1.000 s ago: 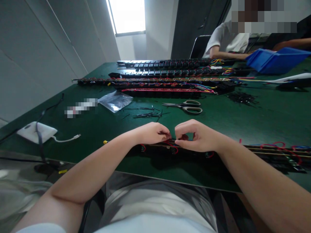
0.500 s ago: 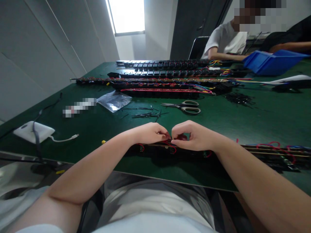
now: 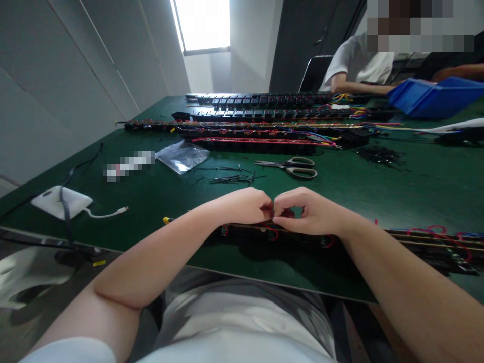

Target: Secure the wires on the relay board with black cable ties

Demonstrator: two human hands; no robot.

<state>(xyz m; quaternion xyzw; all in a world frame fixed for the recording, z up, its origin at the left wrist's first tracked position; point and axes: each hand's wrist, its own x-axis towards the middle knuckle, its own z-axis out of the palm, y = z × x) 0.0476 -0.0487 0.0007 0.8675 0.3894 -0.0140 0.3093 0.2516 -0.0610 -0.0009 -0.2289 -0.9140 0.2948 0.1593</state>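
Note:
A long black wired strip [image 3: 427, 242] with red and blue wires lies along the near side of the table, partly covered by my forearms. My left hand [image 3: 247, 205] is over its middle, fingers curled inward and pinched. Close against it, my right hand [image 3: 308, 212] has thumb and forefinger bent into a ring, their tips together. Both sets of fingertips meet just above the strip; whatever small thing they grip is hidden. A red wire loop [image 3: 273, 234] shows below the fingers.
Beyond my hands lie scissors [image 3: 300, 167], thin black cable ties [image 3: 232, 178] and a clear plastic bag [image 3: 182, 157]. A white adapter box [image 3: 62, 202] sits at left. More wired strips [image 3: 264, 114] span the back; a blue bin [image 3: 431, 98] stands near a seated person [image 3: 359, 60].
The view has shifted slightly, so everything sits a little further right. My left fingers have curled in more and sit closer to my right fingertips.

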